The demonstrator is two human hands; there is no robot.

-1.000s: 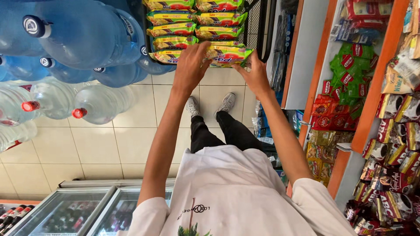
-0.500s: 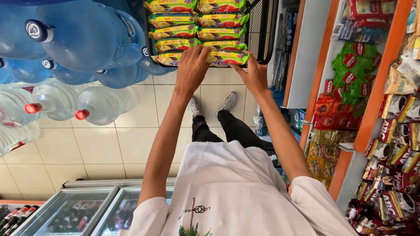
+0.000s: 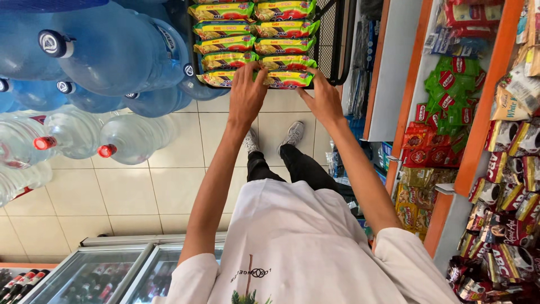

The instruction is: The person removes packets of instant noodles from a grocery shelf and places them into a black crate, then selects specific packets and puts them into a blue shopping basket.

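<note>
Yellow and green plastic noodle packets stand in 2 columns inside the black wire basket rack, and I use that rack as my landmark. At its near edge lies the front packet with yellow, green and red print, last in the right column. My left hand rests at the rack's near edge with fingers spread and straight, the fingertips touching the front packet's left end and the neighbouring packet in the left column. My right hand sits at the same edge toward the rack's right side, fingers extended against the front packet's right end. Both hands are flat and unclenched, pressing on the packet rather than wrapped around it, and they are set apart by the packet's length.

Left of the rack lie large blue plastic water jugs on their sides, with clear bottles with red caps below them. Under the rack I see the cream tiled floor and 2 grey sneakers. Right of the rack runs an orange-edged shelf hung with green and red sachets. Far from the rack, at the lower left of the view, stands a glass-topped freezer chest.
</note>
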